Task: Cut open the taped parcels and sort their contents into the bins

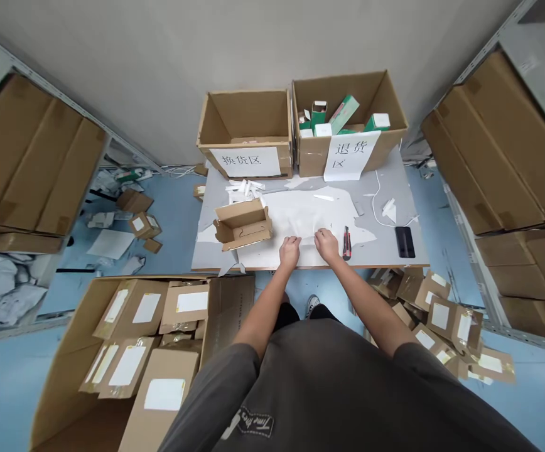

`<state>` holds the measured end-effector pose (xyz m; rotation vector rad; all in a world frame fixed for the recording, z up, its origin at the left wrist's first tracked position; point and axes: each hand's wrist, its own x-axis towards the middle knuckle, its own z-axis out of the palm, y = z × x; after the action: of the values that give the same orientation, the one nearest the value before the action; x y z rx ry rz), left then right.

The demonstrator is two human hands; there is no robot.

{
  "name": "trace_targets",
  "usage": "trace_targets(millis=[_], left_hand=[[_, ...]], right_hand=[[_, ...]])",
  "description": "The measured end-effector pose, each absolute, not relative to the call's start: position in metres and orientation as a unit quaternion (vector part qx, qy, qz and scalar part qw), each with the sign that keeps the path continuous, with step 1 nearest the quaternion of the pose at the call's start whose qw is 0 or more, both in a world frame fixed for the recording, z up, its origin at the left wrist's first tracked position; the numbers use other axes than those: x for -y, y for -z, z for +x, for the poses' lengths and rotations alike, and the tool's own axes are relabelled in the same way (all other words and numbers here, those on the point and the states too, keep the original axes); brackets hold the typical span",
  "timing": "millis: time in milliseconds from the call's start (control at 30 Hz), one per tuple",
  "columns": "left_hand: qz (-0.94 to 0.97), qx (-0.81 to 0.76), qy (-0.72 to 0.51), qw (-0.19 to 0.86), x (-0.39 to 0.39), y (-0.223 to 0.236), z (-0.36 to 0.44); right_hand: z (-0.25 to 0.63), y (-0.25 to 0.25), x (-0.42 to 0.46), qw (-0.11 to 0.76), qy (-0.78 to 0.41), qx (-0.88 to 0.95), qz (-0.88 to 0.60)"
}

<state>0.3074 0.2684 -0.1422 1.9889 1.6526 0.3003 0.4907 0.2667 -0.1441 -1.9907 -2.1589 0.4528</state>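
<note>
My left hand [290, 251] and my right hand [326, 243] are both closed at the table's front edge, a short gap apart. Between them stretches a thin translucent plastic sheet [307, 226], pinched at either side; whether it is a bag is hard to tell. Beneath it a large white paper [277, 210] covers part of the tabletop. Just right of my right hand lies a red and black utility knife [346, 243]. An open small cardboard box [244, 227] stands left of my left hand, its flaps up.
At the table's back stand two labelled cartons, a left carton [211, 125] and a right carton [310, 160] holding several green-and-white boxes [343, 114]. A phone [405, 242] lies right. Parcels fill a large carton [65, 370] at lower left and a floor pile [442, 317]. Shelves flank both sides.
</note>
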Motion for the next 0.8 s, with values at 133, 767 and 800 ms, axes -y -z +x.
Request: trace_targets(millis=[133,767,800], left_hand=[[0.691,-0.617,-0.258,0.276,-0.261,0.098,0.305],[0.637,-0.614,-0.428,0.185,-0.277,0.005,0.123],[0.643,-0.626,-0.402,0.183,-0.281,0.012,0.108]], right_hand=[[0.476,0.096,-0.265,0.172,-0.127,0.756,-0.619],[0.293,0.032,-0.328,0.245,-0.102,0.824,-0.500],[0.282,0.035,-0.333,0.203,-0.118,0.829,-0.508]])
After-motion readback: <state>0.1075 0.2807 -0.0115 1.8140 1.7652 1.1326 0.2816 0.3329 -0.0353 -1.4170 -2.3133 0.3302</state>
